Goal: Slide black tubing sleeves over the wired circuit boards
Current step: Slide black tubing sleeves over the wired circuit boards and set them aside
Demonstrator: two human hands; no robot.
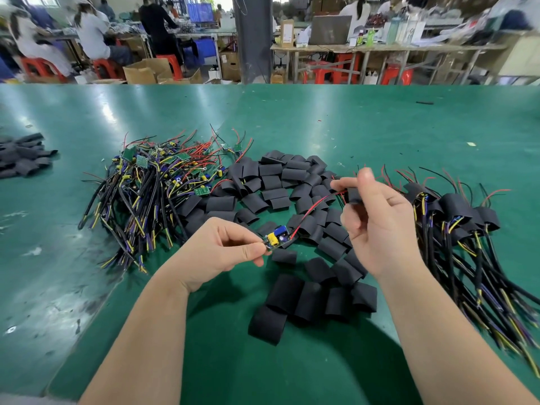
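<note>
the left hand (228, 247) pinches one end of a small circuit board (277, 235) between thumb and fingertips, holding it just above the green table (350, 121) near the middle of the bench. the board is tiny and crowded, with a yellow block and a blue block standing on it beside a dark round part. a thin red and black wire pair (309, 207) runs up and to the right from its far end. the right hand (377, 223) is raised at the other end of those wires, thumb up and forefinger reaching left, gripping a short black sleeve (354, 197) where the wires meet it; whether the wires are already inside the sleeve i can't tell. beneath both hands lie the loose sleeves (280, 182), flat matte black tube pieces scattered in a broad heap. to the left sits a tangle of bare boards (157, 182), green with yellow, purple and black leads. to the right is a bunch of sleeved boards (455, 217), their black tubes puffed round, cables trailing toward the table edge. a smaller heap of black pieces (23, 156) lies at the far left.
</note>
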